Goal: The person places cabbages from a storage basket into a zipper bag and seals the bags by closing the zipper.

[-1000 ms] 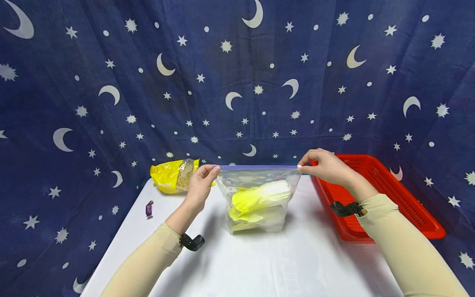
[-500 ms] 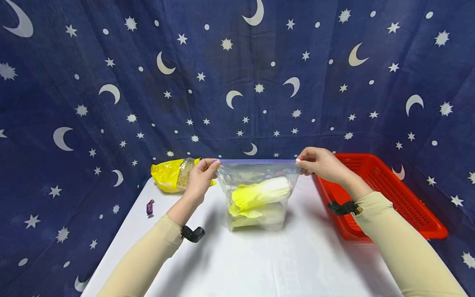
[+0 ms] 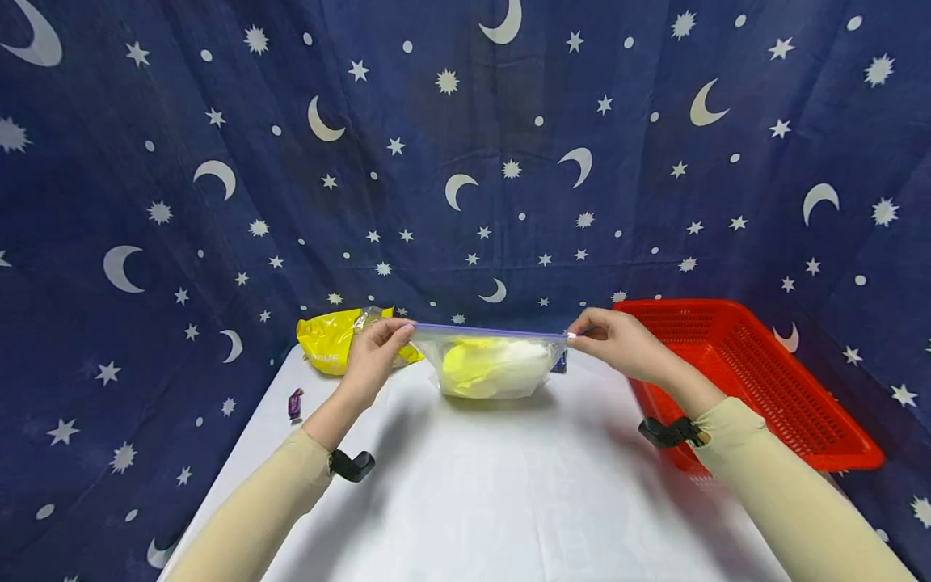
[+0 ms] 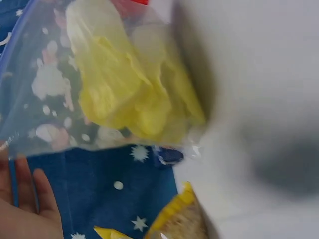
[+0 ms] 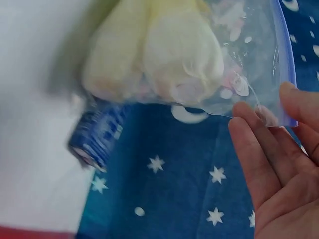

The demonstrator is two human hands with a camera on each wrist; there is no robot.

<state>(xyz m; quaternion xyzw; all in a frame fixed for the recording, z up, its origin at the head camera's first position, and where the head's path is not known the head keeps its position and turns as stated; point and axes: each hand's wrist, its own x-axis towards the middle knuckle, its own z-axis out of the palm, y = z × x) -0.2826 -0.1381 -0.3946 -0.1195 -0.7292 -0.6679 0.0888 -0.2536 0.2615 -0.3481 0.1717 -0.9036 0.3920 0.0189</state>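
A clear zip bag with a purple zip strip stretches between both hands at the far part of the table. Inside it lie napa cabbages with yellow leaves and white bases; two show side by side in the right wrist view. My left hand pinches the strip's left end between thumb and finger. At the opposite end, my right hand pinches the strip by a small white tab, its other fingers extended below. The bag leans away, its bottom close over the white table.
A yellow food packet lies at the back left, partly behind the left hand. Nearer is a small purple wrapped candy. A blue packet sits behind the bag. On the right stands a red plastic basket, partly under the right forearm.
Both hands have shifted slightly left with the bag. The bag has gone from hanging upright to tilting away, its bottom farther back, and the blue packet now shows behind it.
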